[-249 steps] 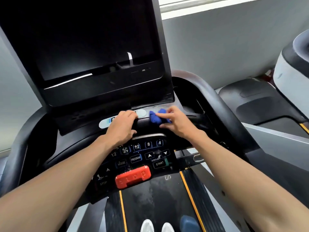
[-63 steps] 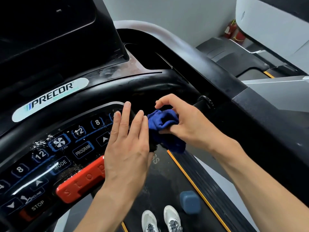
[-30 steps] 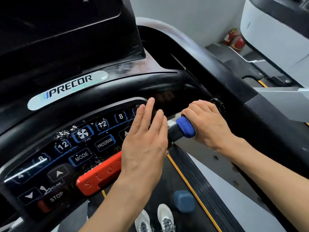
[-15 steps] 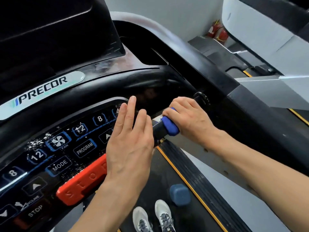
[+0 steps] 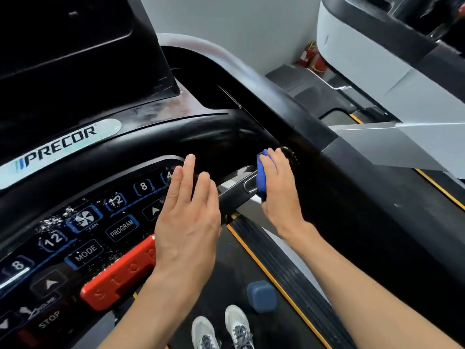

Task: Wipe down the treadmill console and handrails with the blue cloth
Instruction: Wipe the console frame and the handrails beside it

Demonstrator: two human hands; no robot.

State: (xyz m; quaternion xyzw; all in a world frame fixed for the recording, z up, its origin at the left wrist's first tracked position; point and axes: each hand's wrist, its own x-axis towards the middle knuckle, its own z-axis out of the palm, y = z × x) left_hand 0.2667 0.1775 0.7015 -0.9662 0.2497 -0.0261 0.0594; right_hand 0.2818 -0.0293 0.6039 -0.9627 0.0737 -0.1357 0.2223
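Right hand (image 5: pixel 280 190) is gripping the blue cloth (image 5: pixel 261 176) wrapped round the short handrail bar (image 5: pixel 232 195) by the console (image 5: pixel 100 222), left hand (image 5: pixel 187 222) hovering flat and empty; cloth's probably soft, light, best bunched in palm.

Two hands, the left (image 5: pixel 187 222) and the right (image 5: pixel 280 190), work at one console (image 5: pixel 83 222) with one blue cloth (image 5: pixel 261 172). One red stop bar (image 5: pixel 118 275), one blue block (image 5: pixel 261 295) and two shoes (image 5: pixel 205 333) (image 5: pixel 239 326) complete the count.
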